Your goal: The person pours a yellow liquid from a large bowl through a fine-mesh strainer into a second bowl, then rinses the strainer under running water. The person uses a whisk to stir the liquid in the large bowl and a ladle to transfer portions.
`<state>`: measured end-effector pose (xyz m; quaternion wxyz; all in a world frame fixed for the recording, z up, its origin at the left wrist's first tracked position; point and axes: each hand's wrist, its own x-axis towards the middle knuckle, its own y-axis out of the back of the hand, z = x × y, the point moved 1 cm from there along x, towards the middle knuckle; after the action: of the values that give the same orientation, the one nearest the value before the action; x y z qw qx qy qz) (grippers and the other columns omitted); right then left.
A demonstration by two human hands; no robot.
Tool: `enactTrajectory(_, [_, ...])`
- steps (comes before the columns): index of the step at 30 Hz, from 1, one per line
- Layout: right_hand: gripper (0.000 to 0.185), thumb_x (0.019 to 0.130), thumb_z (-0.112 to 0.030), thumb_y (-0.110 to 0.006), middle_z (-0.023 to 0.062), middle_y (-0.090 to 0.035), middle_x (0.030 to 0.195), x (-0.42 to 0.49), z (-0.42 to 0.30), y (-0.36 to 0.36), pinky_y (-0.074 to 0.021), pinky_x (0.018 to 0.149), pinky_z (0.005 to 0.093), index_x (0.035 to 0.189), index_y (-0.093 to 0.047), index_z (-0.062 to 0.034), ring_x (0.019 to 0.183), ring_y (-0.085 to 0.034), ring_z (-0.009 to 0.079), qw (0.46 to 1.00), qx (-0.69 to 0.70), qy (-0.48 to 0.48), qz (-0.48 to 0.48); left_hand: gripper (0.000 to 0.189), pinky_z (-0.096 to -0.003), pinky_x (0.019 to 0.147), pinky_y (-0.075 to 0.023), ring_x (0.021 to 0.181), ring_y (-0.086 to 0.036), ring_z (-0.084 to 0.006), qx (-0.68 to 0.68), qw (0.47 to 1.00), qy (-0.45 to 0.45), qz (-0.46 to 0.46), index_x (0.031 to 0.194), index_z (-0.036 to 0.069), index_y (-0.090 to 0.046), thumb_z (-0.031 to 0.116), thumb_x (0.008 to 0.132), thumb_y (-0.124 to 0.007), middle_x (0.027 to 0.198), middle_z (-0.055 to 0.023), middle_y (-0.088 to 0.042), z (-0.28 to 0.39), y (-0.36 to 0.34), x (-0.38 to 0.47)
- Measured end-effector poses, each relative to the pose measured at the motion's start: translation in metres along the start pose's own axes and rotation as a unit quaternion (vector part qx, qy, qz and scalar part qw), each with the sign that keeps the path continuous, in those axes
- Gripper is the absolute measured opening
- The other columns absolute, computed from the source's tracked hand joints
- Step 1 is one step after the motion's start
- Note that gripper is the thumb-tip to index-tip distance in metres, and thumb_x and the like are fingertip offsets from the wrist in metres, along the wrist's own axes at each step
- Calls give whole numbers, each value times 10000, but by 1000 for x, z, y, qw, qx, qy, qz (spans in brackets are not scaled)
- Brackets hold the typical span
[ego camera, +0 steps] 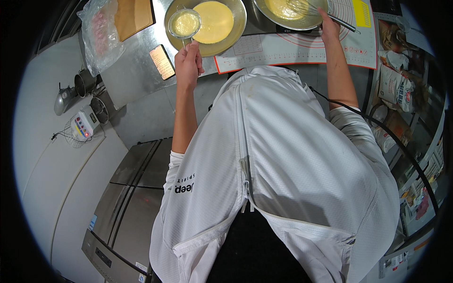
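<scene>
My left hand (188, 65) grips the handle of a round fine-mesh strainer (184, 24), which sits over the left side of a wide metal mixing bowl (208, 51). Pale yellow, wet-looking matter lies in the mesh. Smooth yellow liquid (217, 22) pools in that bowl. At the upper right, my right hand (330, 29) is closed at the rim of a second metal bowl (283, 24), thumb on the inner side. A balloon whisk (344, 23) leans in this bowl's yellow mixture (279, 9), its handle crossing at my hand; whether my fingers also hold it, I cannot tell.
A printed baking mat (269, 53) lies along the counter's front edge. Left of the bowls are a lit phone (162, 62), a clear plastic bag (102, 39) and brown paper (134, 16). Shelves with packages (394, 83) stand at right. A black cable (393, 136) runs past my right arm.
</scene>
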<state>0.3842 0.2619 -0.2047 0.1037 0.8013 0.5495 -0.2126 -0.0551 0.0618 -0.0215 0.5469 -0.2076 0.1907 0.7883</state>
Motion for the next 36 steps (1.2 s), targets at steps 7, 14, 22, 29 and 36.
enactTrajectory(7, [410, 768, -175, -877, 46, -696, 985, 3, -1, 2, -470, 627, 269, 1088, -679, -13, 787, -637, 127, 1000, -21, -14, 2, 389, -239, 376, -339, 402, -385, -69, -2, 1000, 2, 2, 696, 114, -480, 344, 997, -571, 531, 18, -435, -3, 0, 2])
enactTrajectory(14, [403, 770, -192, -881, 35, -694, 951, -8, -7, -3, -444, 589, 266, 1087, -686, -35, 749, -618, 113, 999, -29, 12, -14, 387, -239, 380, -343, 405, -388, -68, -3, 1000, 18, 17, 701, 111, -483, 346, 995, -574, 538, 22, -431, -8, 3, 3])
enactTrajectory(22, [435, 782, -209, -875, 42, -689, 1004, -8, -8, -2, -469, 647, 273, 1115, -671, -19, 804, -627, 130, 998, -49, -24, -16, 383, -241, 390, -356, 432, -408, -74, -1, 999, 28, 18, 717, 98, -498, 351, 996, -568, 551, 17, -434, -16, 5, 7])
enactTrajectory(29, [459, 789, -208, -857, 57, -671, 1052, -4, -5, -3, -497, 759, 295, 1154, -631, -44, 933, -638, 166, 999, -22, -15, -41, 371, -240, 382, -327, 414, -385, -72, 2, 999, 24, 23, 719, 109, -489, 335, 1005, -554, 541, 21, -425, -21, 5, 8])
enactTrajectory(36, [476, 792, -229, -852, 62, -667, 1071, -3, -3, -2, -508, 819, 360, 1169, -616, -59, 962, -641, 190, 1000, -11, -24, -15, 345, -238, 369, -270, 401, -348, -68, 7, 999, 25, 32, 736, 128, -476, 308, 1026, -529, 526, 28, -410, -19, 3, 6])
